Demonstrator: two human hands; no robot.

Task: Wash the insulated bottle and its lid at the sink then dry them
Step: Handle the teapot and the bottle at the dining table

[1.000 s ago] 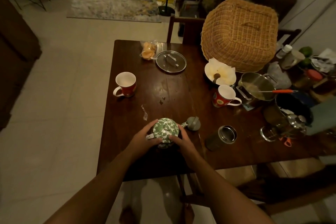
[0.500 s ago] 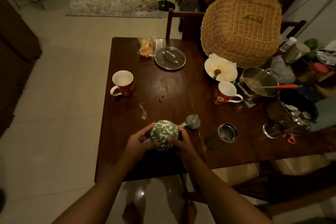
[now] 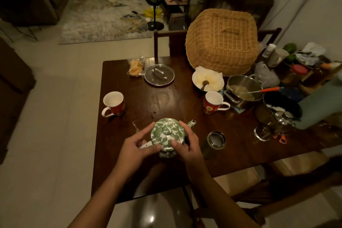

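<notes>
A green-and-white patterned teapot (image 3: 167, 133) with its lid on is at the near middle of the dark wooden table (image 3: 177, 102). My left hand (image 3: 136, 147) grips its left side by the white handle. My right hand (image 3: 187, 147) grips its right side, thumb on the top. The spout points to the far right. Just right of my right hand stands an open steel insulated bottle (image 3: 214, 142), touched by neither hand. The small grey lid seen earlier beside the spout is out of sight.
Two red mugs (image 3: 113, 103) (image 3: 212, 102), a glass pot lid (image 3: 159, 77), a white bowl (image 3: 208, 81), a steel pot (image 3: 244, 91) and a wicker cover (image 3: 222, 41) share the table. Clutter fills the right end. A chair (image 3: 288, 187) stands at the near right.
The teapot has come up toward me between both hands and now covers the spot where the grey lid lay. My view has tilted up to show more of the room.
</notes>
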